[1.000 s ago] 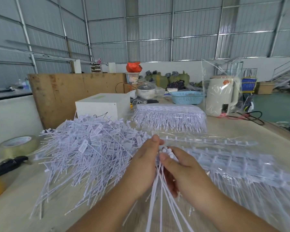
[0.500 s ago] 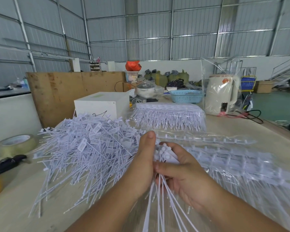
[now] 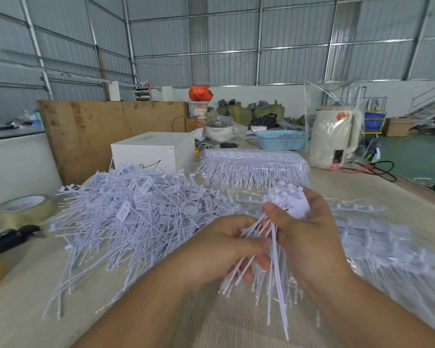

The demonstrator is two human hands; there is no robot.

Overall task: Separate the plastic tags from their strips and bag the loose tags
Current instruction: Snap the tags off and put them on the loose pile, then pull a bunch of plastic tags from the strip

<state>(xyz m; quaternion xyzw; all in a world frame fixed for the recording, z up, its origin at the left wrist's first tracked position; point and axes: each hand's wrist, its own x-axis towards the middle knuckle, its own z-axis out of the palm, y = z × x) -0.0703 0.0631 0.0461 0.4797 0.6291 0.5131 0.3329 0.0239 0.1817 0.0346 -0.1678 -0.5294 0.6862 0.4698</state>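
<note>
Holding: I see the right hand point(image 3: 309, 237) grip a bunch of tags point(image 3: 288, 200) by the heads.
Left hand point(image 3: 226, 249): fingers curl round the thin tails.
Loose pile point(image 3: 136, 209): on the worktop point(image 3: 23, 310), left of the hands.
Bagged strips point(image 3: 387, 244): right.

Tape roll point(image 3: 25, 208) at counter's point(image 3: 349, 189) left edge, black tool point(image 3: 10, 238) just in front of it, white box point(image 3: 152, 151) behind, blue basket point(image 3: 281, 139) and cream kettle point(image 3: 333, 138) at far right, plywood board point(image 3: 106, 131) stood upright behind.
</note>
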